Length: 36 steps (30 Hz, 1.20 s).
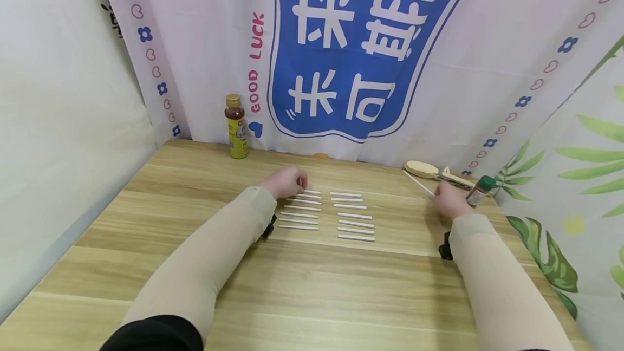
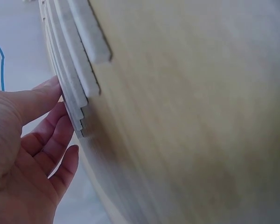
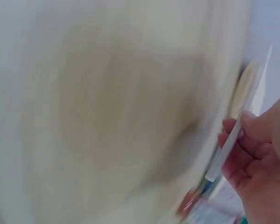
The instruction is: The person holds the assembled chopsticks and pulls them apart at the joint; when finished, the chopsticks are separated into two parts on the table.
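Note:
Thin white sticks lie on the wooden table in two columns, a left column (image 1: 299, 221) and a right column (image 1: 355, 223). At the far end of the left column is my left hand (image 1: 285, 182), thumb and fingers pinching the end of the farthest stick (image 1: 311, 192). In the left wrist view the thumb and fingertips of that hand (image 2: 35, 135) meet at the stick ends (image 2: 77, 123). Over to the right, my right hand (image 1: 450, 202) pinches another white stick (image 3: 222, 158) between thumb and fingers, its long part pointing away to the left.
A bottle with a yellow label (image 1: 238, 137) stands at the back left, by the printed cloth (image 1: 209, 69). Close by the right hand are a small green-capped bottle (image 1: 480, 191) and a pale wooden brush (image 1: 422, 169) with other items along the back edge.

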Tool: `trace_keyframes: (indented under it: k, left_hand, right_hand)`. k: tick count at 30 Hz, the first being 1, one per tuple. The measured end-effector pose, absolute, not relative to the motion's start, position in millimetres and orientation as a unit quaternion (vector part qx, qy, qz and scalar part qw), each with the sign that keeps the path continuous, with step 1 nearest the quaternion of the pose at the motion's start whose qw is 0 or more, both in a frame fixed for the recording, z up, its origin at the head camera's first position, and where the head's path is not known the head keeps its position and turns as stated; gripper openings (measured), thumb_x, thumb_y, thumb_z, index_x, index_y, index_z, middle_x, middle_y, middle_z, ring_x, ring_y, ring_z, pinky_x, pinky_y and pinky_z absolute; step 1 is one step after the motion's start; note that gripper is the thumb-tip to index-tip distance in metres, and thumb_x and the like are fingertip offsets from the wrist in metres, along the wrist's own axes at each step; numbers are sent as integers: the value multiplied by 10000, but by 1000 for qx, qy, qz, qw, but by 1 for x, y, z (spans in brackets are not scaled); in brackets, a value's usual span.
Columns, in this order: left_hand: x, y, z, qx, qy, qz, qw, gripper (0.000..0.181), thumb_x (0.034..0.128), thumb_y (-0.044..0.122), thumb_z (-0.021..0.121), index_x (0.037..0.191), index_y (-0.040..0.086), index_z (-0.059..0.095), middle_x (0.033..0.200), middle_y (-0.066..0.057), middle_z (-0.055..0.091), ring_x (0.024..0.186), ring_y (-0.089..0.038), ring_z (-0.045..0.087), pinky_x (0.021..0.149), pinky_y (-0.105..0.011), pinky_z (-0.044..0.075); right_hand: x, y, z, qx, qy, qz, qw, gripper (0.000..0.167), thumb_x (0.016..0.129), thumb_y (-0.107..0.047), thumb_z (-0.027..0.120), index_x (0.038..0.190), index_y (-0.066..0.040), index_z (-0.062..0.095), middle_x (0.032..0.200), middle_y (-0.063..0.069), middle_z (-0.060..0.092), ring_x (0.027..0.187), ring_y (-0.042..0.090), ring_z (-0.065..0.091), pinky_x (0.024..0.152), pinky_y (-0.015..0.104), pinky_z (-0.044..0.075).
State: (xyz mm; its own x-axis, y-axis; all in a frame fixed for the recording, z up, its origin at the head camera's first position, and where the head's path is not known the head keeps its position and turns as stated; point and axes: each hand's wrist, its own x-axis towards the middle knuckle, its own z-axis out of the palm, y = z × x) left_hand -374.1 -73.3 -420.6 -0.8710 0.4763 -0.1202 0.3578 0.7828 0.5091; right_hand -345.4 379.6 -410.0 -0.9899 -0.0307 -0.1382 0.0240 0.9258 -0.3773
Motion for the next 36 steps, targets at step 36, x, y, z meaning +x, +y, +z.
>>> trace_keyframes:
  k: [36]
  left_hand:
    - [-267,-28,-357,464,854,227,-63,153,1020,132,550,899,101,638,743,41,568,657,-103,509,649,-288,458]
  right_hand:
    - [-249,181,-351,-393,886,-232,-78,98,961,-57,628,959,-83,723,905,-1,677,833,129,625,765,345,512]
